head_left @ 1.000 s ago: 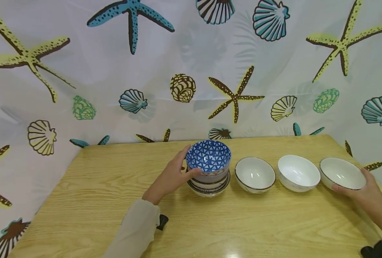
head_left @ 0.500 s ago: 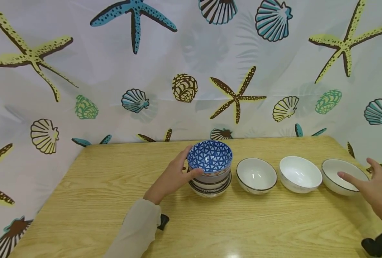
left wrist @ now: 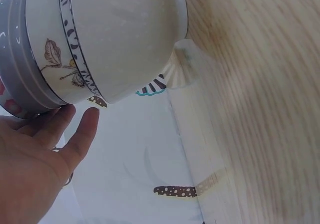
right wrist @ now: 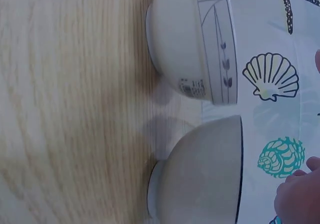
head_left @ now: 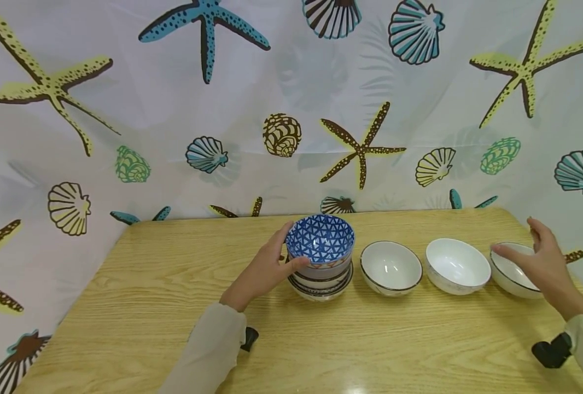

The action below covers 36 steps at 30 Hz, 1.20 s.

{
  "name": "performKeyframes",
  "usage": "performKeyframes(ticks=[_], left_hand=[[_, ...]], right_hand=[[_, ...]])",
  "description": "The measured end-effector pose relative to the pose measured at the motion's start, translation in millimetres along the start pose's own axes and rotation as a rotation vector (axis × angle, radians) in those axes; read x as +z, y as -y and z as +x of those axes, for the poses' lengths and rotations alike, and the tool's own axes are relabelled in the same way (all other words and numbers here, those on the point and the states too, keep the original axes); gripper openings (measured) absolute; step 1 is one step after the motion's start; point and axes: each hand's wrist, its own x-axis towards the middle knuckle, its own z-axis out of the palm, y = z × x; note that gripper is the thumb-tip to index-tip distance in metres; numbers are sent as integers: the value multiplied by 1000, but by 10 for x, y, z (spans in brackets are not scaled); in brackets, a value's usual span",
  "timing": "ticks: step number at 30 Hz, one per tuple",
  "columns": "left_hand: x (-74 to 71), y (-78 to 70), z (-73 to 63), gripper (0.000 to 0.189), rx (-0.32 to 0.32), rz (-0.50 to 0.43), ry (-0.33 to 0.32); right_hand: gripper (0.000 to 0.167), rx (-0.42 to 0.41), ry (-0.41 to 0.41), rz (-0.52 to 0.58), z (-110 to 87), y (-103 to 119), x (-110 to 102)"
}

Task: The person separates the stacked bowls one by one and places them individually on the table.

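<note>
A blue-patterned bowl [head_left: 321,238] tops a stack of several bowls [head_left: 318,293] near the middle of the table. My left hand [head_left: 267,271] holds this top bowl from the left, thumb at the front and fingers round the far side. In the left wrist view, those fingers [left wrist: 80,136] lie against the stack's side below the grey upper bowl. My right hand [head_left: 547,268], thumb and fingers spread and holding nothing, hovers over the rightmost dark-rimmed bowl [head_left: 510,276] and hides part of it. In the right wrist view only some fingertips [right wrist: 302,194] show, apart from the bowls.
Between the stack and the rightmost bowl stand a dark-rimmed cream bowl [head_left: 390,268] and a plain white bowl [head_left: 458,265], in one row. All rest on a wooden table [head_left: 149,306]. A cloth with starfish and shells [head_left: 247,109] hangs behind.
My right hand has let go of the rightmost bowl, opened, and moved up and to the left above it. My left hand stays at the stack.
</note>
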Motion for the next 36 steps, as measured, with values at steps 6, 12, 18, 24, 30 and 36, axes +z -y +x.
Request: performKeyframes(ticks=[6, 12, 18, 24, 30, 36], left_hand=[[-5, -8, 2, 103, 8, -20, 6], [-6, 0, 12, 105, 13, -37, 13], [-12, 8, 4, 100, -5, -30, 24], [-5, 33, 15, 105, 10, -47, 20], [20, 57, 22, 105, 25, -58, 20], [47, 62, 3, 100, 47, -65, 19]], right_hand=[[101, -14, 104, 15, -214, 797, 92], [100, -56, 186, 72, -250, 1161, 200], [99, -89, 241, 114, -228, 1352, 394], [98, -122, 312, 184, -218, 1544, 644], [94, -149, 374, 231, -248, 1730, 828], [94, -179, 402, 231, -298, 1875, 990]])
